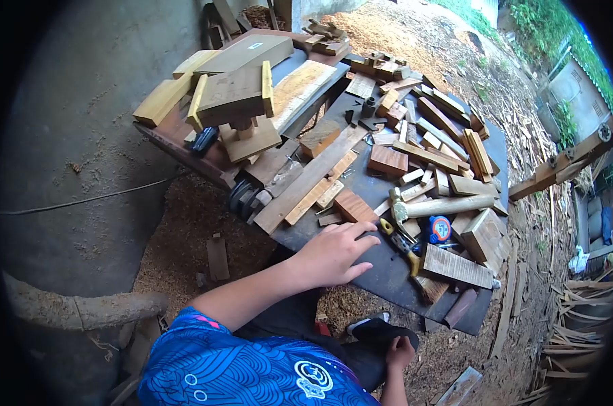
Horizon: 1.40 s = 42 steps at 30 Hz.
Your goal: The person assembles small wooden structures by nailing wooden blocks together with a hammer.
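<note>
My left hand (337,254) is over the near edge of the dark table (387,257), palm down, fingers apart and holding nothing. Its fingertips are beside a reddish wood block (354,206) and near yellow-handled pliers (413,262). My right hand (401,352) rests low by my dark-clothed knee, its fingers curled with nothing visible in them. Right of the pliers lie a hammer (448,206), an orange and blue tape measure (439,229) and a pale rectangular block (457,266). Long boards (313,179) lie along the table's left side.
Many wood offcuts (441,155) crowd the table. Behind at left, a bench (174,145) carries larger boards and a wooden assembly (232,95). A grey wall (76,135) stands at left. Sawdust (184,237) and wood strips (523,271) cover the ground.
</note>
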Available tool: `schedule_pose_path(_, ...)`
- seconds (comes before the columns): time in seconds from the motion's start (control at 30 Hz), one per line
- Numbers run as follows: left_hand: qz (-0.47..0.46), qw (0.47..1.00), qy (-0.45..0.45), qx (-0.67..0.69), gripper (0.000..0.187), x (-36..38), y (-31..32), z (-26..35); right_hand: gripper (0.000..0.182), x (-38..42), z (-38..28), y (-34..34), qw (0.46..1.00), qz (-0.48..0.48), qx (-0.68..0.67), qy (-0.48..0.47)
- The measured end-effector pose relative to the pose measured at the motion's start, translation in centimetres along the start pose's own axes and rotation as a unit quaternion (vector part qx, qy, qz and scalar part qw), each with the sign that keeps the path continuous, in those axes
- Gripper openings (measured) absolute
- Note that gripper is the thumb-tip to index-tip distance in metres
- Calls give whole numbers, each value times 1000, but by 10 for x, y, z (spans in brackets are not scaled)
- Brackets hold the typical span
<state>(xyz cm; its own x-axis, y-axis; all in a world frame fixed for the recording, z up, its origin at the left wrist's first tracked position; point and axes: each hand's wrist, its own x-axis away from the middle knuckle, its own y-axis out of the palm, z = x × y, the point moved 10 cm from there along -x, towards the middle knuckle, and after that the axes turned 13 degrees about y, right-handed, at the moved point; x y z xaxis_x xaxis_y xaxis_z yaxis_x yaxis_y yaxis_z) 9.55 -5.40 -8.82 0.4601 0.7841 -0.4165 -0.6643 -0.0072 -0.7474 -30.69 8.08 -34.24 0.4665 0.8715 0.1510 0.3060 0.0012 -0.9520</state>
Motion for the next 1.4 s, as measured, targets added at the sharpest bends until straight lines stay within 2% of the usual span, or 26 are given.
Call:
schedule_pose_path(0.17,14,996,-63,-66,39,13,-17,-15,28,0,1,1,1000,15,20,-9)
schedule_pose_path(0.23,13,979,-146,-144,38,28,-25,-34,27,1,2,0,1000,-1,17,13)
schedule_pose_path(0.37,-1,963,-210,-170,36,49,-30,-53,27,-1,-1,-3,999,9,31,5)
schedule_pose_path(0.63,70,966,-166,-185,24,59,-27,-56,29,0,6,4,997,17,80,3)
schedule_pose_path(0.77,89,967,-158,-179,24,65,-23,-59,29,0,0,5,997,13,75,-6)
schedule_pose_path(0.87,117,972,-139,-148,25,70,-23,-58,29,6,-9,5,990,5,142,14)
schedule_pose_path(1.03,149,972,-110,-148,28,79,-22,-55,30,10,-9,11,983,-27,180,33)
schedule_pose_path(1.1,252,952,-44,-166,26,89,-24,-50,31,8,-11,16,981,-33,189,18)
schedule_pose_path(1.13,248,956,-27,-152,26,92,-19,-52,30,9,-15,18,981,-33,189,-6)
schedule_pose_path(1.17,262,955,33,-138,29,96,-16,-46,30,13,-15,17,981,-34,192,-27)
schedule_pose_path(1.23,293,946,11,-134,35,98,-21,-47,30,14,-14,17,976,-53,210,-8)
schedule_pose_path(1.3,269,956,1,-114,45,96,-12,-52,31,23,-27,25,969,-109,218,-40)
schedule_pose_path(1.4,278,953,5,-120,46,97,-8,-53,35,39,-62,15,970,-116,207,-59)
